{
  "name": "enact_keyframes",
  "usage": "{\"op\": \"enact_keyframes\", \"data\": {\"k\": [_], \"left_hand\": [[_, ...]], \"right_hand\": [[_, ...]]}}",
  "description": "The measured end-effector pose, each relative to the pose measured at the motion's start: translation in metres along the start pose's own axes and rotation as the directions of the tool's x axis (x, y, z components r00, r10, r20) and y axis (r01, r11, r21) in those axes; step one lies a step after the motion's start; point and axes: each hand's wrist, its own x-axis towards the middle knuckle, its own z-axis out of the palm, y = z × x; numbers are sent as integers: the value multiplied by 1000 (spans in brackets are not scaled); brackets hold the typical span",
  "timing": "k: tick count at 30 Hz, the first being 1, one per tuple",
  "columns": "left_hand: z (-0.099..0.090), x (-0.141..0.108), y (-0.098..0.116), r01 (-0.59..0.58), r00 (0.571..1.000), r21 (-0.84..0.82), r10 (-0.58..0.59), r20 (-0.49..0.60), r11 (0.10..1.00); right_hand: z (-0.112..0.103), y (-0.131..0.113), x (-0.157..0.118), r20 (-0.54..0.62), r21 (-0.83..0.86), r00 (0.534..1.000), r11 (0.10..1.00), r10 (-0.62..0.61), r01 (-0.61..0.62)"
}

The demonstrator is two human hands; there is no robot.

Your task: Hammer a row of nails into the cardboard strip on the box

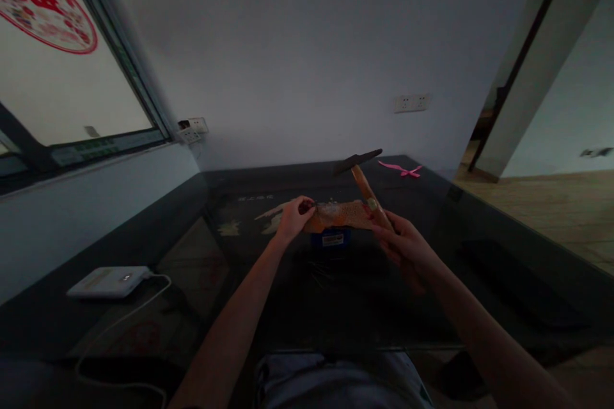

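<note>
In the head view, my right hand [403, 243] is wrapped round the wooden handle of a hammer [368, 194]. The hammer's dark head is raised above the far side of a brown, rough-faced board [352, 212]. At the board's left end, my left hand [293, 217] has thumb and forefinger pinched together; a thin dark thing shows by the fingertips, too small to name. Beneath the board sits a blue box [332, 238] with a white label. Pale scraps [272, 222] lie on the table just left of my left hand.
The dark, glossy table [201, 332] stands against a wall. A white power bank [111, 282] with a trailing cable lies at the left. A pink ribbon [405, 171] is near the far right corner, and a dark flat object [522, 284] lies at the right.
</note>
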Motion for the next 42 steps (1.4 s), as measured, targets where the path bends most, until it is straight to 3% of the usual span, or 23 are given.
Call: {"op": "enact_keyframes", "data": {"k": [3, 8, 28, 32, 35, 37, 39, 41, 42], "left_hand": [[-1, 0, 1, 8, 1000, 58, -8, -6, 998], [-4, 0, 1, -23, 1000, 86, 24, -10, 996], [-8, 3, 2, -22, 999, 78, 25, -31, 997], [-26, 1, 20, -84, 980, 113, 103, -171, 990], [-42, -17, 46, -169, 948, 179, 210, -241, 969], [-47, -37, 63, -242, 951, 190, 272, -149, 951], [-44, -57, 74, -344, 938, 170, 330, 105, 923], [-36, -71, 74, -390, 867, 158, 303, 395, 907], [-31, -75, 71, -380, 836, 172, 258, 485, 909]], "right_hand": [[-1, 11, -2, -7, 113, 1000, 994, 2, -2], [-5, 18, -3, -9, 166, 1000, 986, 12, -11], [-6, 22, -6, -11, 108, 1000, 994, -25, 26], [-5, 18, -7, -32, 111, 999, 994, -19, 22], [-5, 18, -7, -39, 119, 999, 993, -10, 15], [-5, 19, -6, -41, 126, 999, 992, -6, 11], [-6, 20, -6, -35, 132, 999, 991, -3, 8], [-6, 21, -6, -27, 129, 1000, 992, -3, 7], [-6, 22, -6, -23, 126, 1000, 992, -4, 7]]}}
